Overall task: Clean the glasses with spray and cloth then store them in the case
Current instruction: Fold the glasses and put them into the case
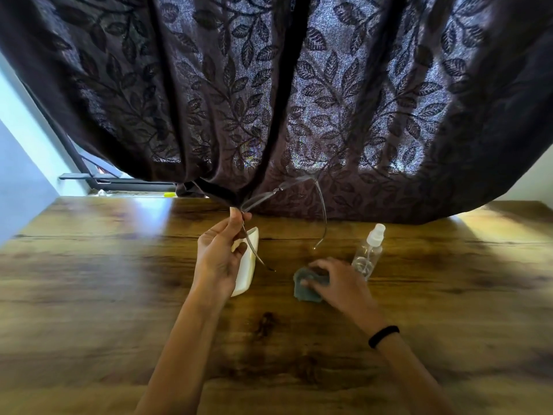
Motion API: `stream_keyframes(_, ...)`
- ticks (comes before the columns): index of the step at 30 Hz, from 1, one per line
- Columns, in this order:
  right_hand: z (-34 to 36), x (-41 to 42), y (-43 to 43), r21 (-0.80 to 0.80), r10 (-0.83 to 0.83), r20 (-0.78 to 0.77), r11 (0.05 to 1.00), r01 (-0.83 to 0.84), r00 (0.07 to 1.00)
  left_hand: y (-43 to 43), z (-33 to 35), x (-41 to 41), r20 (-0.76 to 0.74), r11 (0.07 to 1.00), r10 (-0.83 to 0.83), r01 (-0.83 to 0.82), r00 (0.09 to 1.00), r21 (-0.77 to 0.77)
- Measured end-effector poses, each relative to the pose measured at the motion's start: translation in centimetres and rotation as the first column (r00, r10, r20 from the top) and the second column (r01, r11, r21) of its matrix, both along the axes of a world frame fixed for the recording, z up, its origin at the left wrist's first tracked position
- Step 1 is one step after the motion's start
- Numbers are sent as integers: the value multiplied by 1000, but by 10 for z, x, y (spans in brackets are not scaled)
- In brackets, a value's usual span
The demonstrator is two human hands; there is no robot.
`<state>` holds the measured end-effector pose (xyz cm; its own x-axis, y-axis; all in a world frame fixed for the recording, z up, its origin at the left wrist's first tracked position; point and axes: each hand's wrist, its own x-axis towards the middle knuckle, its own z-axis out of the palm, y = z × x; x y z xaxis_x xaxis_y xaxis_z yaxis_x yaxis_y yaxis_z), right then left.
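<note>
My left hand [220, 253] pinches the clear-framed glasses [299, 182] at one corner and holds them up above the wooden table [119, 295], with both temples hanging down. Under that hand lies the white glasses case [247, 265], partly hidden by my fingers. My right hand [338, 283] rests on the table with its fingers on the grey-blue cloth [305, 290]; I cannot tell whether it grips the cloth or only presses on it. The clear spray bottle [369, 250] with a white nozzle stands just right of the cloth, apart from both hands.
A dark leaf-patterned curtain [299, 85] hangs over the table's far edge, right behind the raised glasses. A window frame and sill [89, 178] show at the far left. A black band circles my right wrist [384, 335].
</note>
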<state>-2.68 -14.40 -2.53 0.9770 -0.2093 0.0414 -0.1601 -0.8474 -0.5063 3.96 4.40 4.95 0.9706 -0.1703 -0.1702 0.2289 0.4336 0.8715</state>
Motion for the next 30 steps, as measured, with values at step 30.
stream_keyframes(30,57,-6,-6,835,-366,253,550,-12,895,27,-28,8,445,842,-326,42,834,539)
